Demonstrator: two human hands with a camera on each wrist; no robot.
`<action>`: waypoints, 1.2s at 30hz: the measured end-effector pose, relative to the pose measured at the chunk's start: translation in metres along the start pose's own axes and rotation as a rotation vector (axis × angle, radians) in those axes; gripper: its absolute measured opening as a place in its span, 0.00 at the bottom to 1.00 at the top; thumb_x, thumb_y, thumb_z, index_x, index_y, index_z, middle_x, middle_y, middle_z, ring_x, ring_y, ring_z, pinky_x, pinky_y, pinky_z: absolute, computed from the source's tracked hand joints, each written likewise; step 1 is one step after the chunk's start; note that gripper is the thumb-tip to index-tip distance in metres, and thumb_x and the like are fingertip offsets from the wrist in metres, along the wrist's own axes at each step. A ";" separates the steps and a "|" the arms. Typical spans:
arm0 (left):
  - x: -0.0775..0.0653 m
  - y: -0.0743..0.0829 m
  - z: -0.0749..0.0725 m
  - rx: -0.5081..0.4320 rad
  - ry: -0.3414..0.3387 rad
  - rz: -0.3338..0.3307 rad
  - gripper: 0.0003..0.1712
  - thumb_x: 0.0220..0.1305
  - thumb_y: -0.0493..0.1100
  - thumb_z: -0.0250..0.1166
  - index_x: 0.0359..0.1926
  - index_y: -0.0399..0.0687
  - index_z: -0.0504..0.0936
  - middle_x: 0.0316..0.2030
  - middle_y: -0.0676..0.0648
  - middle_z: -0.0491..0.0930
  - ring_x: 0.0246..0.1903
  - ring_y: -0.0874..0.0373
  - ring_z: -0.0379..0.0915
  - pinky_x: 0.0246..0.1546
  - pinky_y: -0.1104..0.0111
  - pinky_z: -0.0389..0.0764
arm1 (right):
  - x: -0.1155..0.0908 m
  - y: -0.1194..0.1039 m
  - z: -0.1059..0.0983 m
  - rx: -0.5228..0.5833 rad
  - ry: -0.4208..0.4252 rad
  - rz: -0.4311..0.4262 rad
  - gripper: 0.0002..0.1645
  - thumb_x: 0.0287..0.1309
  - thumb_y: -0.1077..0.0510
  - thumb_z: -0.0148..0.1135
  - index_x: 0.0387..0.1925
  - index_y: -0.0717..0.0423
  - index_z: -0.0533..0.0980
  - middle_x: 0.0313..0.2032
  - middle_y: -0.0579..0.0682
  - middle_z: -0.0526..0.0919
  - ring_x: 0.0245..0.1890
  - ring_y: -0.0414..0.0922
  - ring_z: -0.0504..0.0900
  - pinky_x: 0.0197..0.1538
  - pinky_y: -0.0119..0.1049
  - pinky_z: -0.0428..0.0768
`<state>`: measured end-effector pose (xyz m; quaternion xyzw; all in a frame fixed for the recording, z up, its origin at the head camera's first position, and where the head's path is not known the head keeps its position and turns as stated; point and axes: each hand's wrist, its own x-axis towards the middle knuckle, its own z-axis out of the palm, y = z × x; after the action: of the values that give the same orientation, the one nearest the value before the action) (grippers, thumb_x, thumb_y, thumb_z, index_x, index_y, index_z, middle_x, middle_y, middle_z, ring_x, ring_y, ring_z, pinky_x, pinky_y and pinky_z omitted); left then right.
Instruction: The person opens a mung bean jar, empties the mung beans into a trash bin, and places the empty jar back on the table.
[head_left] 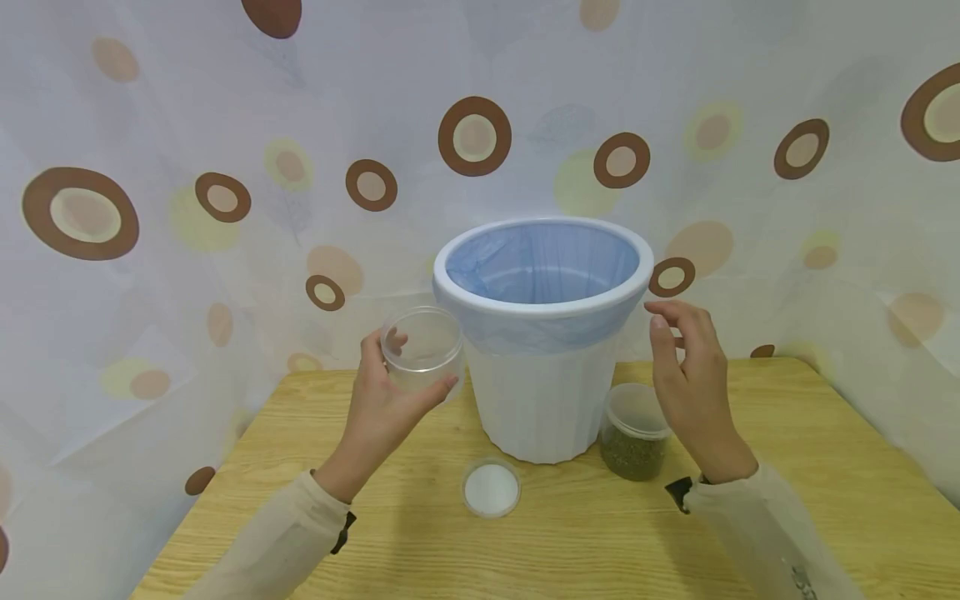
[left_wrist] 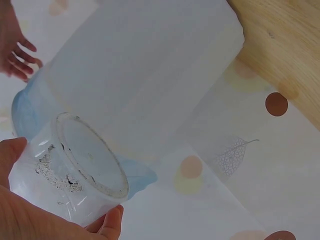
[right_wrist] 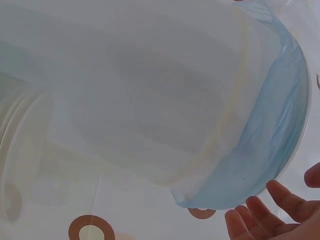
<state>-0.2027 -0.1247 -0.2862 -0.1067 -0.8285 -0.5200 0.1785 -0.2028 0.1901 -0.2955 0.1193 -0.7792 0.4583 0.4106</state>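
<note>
**Clear round plastic jar (head_left: 423, 357) gripped left of centre**

The left hand (head_left: 384, 408) clasps it; dark specks (left_wrist: 54, 175) cling to its wall. At centre, a white ribbed bin (head_left: 551, 400) wears a translucent blue plastic liner (head_left: 555, 258). Just beside its base, right of centre, a clear plastic tub (head_left: 633, 406) holds dark greenish flakes (head_left: 632, 454). Above, the right hand (head_left: 693, 383) hovers near the rim, fingers apart.

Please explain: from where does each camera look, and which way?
Head: worn on the head, facing forward and down at the bin; left hand, right hand and sleeves show.
Left wrist: on that wrist, facing the held jar and bin; both hands show.
Right wrist: on that wrist, facing the bin's side; the right hand shows.
The first two share jar, bin and both hands.
</note>
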 end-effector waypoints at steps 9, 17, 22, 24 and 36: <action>-0.002 -0.009 0.004 0.005 -0.019 -0.016 0.52 0.46 0.45 0.78 0.66 0.42 0.55 0.61 0.39 0.64 0.58 0.44 0.64 0.54 0.49 0.69 | -0.006 0.000 -0.001 -0.007 -0.001 -0.017 0.19 0.72 0.59 0.45 0.52 0.69 0.74 0.49 0.62 0.75 0.49 0.34 0.68 0.47 0.29 0.65; -0.004 -0.021 0.009 0.021 -0.065 -0.076 0.54 0.45 0.44 0.77 0.67 0.38 0.53 0.63 0.35 0.63 0.59 0.42 0.64 0.55 0.50 0.70 | -0.008 -0.001 0.000 -0.010 -0.006 -0.006 0.19 0.72 0.58 0.45 0.52 0.69 0.74 0.50 0.62 0.74 0.50 0.37 0.68 0.47 0.28 0.65; -0.005 -0.031 0.012 0.048 -0.109 -0.140 0.56 0.45 0.45 0.76 0.68 0.36 0.50 0.65 0.33 0.61 0.60 0.40 0.64 0.54 0.48 0.71 | -0.008 -0.003 0.000 -0.012 -0.007 -0.002 0.19 0.72 0.58 0.44 0.52 0.68 0.74 0.50 0.61 0.74 0.51 0.37 0.68 0.47 0.29 0.65; -0.005 -0.034 0.013 0.051 -0.114 -0.144 0.56 0.45 0.45 0.76 0.68 0.36 0.51 0.64 0.33 0.62 0.60 0.40 0.64 0.54 0.49 0.71 | -0.008 -0.004 0.000 -0.009 -0.008 -0.002 0.19 0.72 0.59 0.44 0.52 0.68 0.74 0.50 0.61 0.75 0.50 0.36 0.68 0.47 0.29 0.65; -0.005 -0.056 0.021 0.060 -0.127 -0.144 0.54 0.43 0.43 0.78 0.65 0.31 0.55 0.57 0.34 0.61 0.57 0.39 0.63 0.54 0.48 0.70 | -0.010 -0.007 0.001 0.004 -0.014 -0.011 0.18 0.72 0.59 0.44 0.51 0.68 0.74 0.50 0.60 0.75 0.51 0.35 0.68 0.47 0.30 0.65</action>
<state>-0.2226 -0.1303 -0.3428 -0.0740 -0.8588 -0.4988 0.0910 -0.1926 0.1835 -0.2987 0.1277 -0.7806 0.4565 0.4074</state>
